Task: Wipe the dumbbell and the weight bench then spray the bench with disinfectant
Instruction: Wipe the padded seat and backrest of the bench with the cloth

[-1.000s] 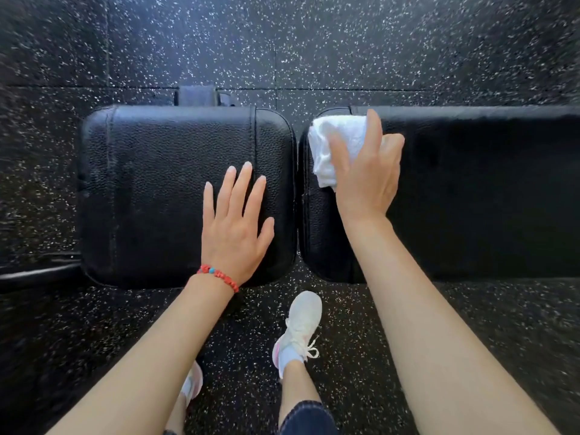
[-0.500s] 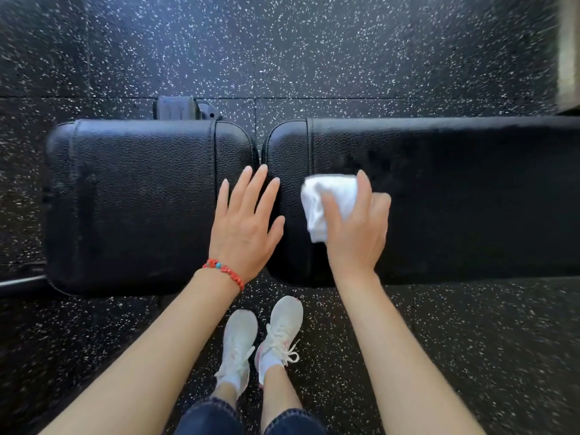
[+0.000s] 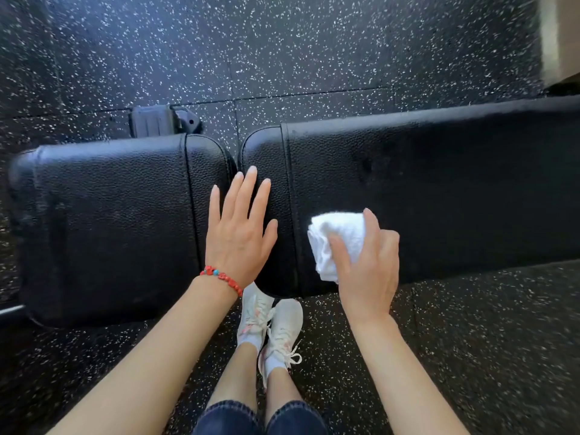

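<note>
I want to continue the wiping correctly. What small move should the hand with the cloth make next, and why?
Probably slide the white cloth to the right along the long bench pad. The right hand holds it near that pad's near edge, close to its left end, so most of the pad lies to the right. The left hand rests flat across the gap between the pads.

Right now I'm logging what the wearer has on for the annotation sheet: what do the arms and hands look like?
Both forearms are bare, with no sleeves and no gloves. The left hand has a beaded bracelet at the wrist, red beads with one turquoise bead. The right hand shows no ring, watch or band.
</note>
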